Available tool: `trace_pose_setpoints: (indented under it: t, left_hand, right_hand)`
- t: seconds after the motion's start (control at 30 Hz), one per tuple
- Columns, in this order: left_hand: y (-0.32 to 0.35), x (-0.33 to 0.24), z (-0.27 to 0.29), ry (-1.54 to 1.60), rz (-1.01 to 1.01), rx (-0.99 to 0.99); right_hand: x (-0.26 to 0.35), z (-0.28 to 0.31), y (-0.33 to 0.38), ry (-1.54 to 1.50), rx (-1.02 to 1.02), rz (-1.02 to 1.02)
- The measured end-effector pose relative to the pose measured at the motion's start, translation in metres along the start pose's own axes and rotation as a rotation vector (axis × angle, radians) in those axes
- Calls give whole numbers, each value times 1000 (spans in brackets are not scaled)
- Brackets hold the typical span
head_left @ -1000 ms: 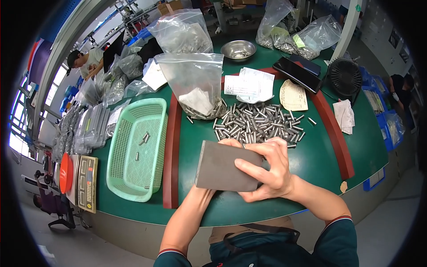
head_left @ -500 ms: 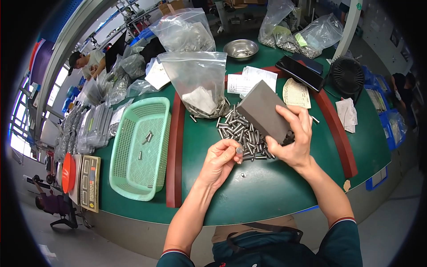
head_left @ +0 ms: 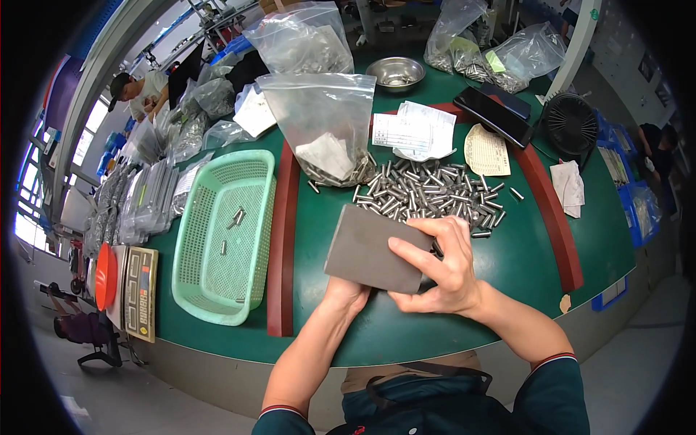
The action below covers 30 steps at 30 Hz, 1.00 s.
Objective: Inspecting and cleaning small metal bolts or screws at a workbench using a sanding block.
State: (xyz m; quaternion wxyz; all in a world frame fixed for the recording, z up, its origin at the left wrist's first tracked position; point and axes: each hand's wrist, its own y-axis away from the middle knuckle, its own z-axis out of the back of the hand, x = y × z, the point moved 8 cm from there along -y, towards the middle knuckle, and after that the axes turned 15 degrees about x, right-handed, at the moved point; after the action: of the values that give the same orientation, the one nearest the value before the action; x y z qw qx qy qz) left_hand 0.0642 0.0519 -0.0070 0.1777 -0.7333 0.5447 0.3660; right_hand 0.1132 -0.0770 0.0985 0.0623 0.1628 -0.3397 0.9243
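Note:
In my right hand point(head_left: 451, 268) is a flat grey rectangular block point(head_left: 373, 250), with the fingers over its right side and the thumb along the lower edge. Some dark thing shows under those fingers, too hidden to name. My left hand point(head_left: 346, 291) reaches beneath the block's lower left; its fingers are covered, so what they hold is not visible. Just beyond the block spreads a heap of short shiny metal pins point(head_left: 428, 192). A clear zip bag point(head_left: 315, 109) with more pins and a white paper stands at the heap's left.
Dark red strips point(head_left: 281, 254) flank the work area. Left are a green basket point(head_left: 185, 290) with several pins and a scale point(head_left: 140, 293). Beyond lie papers point(head_left: 413, 130), a metal bowl point(head_left: 395, 72), a phone point(head_left: 493, 116) and a black fan point(head_left: 568, 127). People work farther off.
The block has swung left and down, from over the heap to above my left hand. My left fingers, which pinched a metal pin, are now covered. More of the heap shows.

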Motion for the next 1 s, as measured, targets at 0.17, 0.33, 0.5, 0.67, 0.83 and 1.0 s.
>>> trace_pose_setpoints:
  t: [0.17,0.33,0.5,0.67,0.83,1.0]
  left_hand:
    - [-6,-8,-14,-224,19,258]
    - [-2,-14,-17,-283,-107,207]
    - [-4,-15,-21,-356,-84,379]
    - [-2,-24,-31,-292,-205,501]
    - [-6,-18,-23,-167,-138,451]
    - [-3,-12,-4,-253,-116,162]
  right_hand:
    - [-58,22,1,76,-175,-260]
    - [-17,8,-6,-62,-46,-90]
    - [-31,20,0,-45,-139,-132]
    - [-51,13,0,-92,-68,-276]
    - [-63,12,10,-186,-63,-312]
    - [-7,15,1,-161,-18,-11]
